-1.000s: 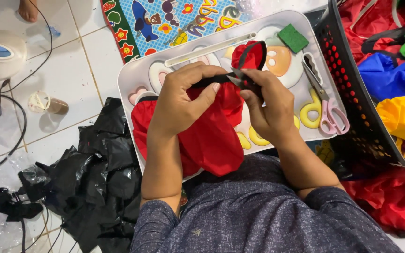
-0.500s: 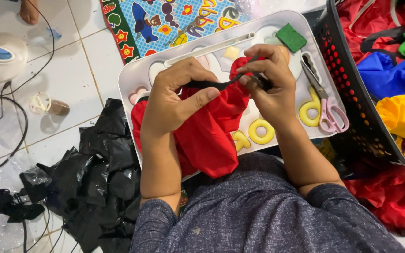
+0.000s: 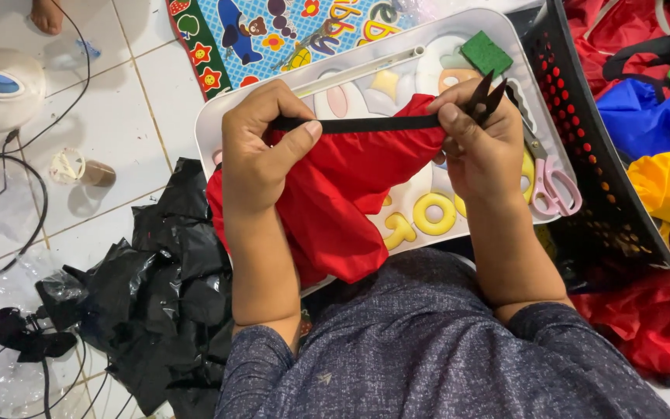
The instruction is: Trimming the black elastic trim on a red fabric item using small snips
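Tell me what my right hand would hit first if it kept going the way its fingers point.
Likely the green square pad on the white tray. The right hand points up-screen holding black snips and a black strap; depth is unclear.

one view only, from a camera on the person's head, looking steeply down and close over the lap. the left hand and right hand fill the middle of the frame, the forearms running to the lower edge. a white tray lies across the upper centre, tiled floor at the upper left, a black basket along the right.
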